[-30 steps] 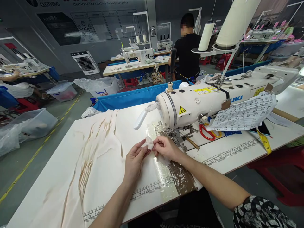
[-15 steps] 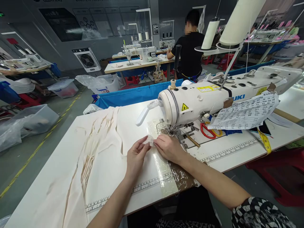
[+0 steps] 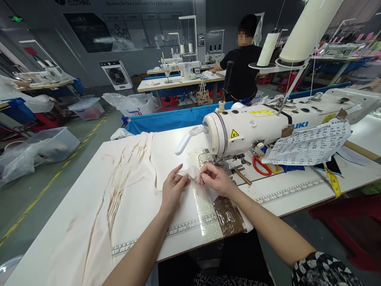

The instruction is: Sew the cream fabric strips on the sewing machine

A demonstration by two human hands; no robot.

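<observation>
A small piece of thin white fabric [image 3: 194, 172] is stretched between my two hands, just in front of the sewing machine's needle area. My left hand [image 3: 175, 186] pinches its left side between thumb and fingers. On the other side my right hand [image 3: 216, 179] grips it with the fingertips, close to the presser foot. The white sewing machine [image 3: 238, 129] stands right behind my hands, its head pointing left. Cream fabric pieces [image 3: 133, 174] lie in loose folds on the table to the left of my left hand.
Red-handled scissors [image 3: 261, 166] and a yellow tape measure [image 3: 332, 180] lie right of the needle area. A handwritten sheet [image 3: 309, 143] hangs on the machine. Thread cones [image 3: 309, 31] stand above. A blue cloth trough [image 3: 178, 118] runs behind the table. A co-worker [image 3: 242, 59] sits beyond.
The white fabric between my hands is more spread out and shows more of itself. My right hand has shifted slightly away from my left. The camera view has turned a little left.
</observation>
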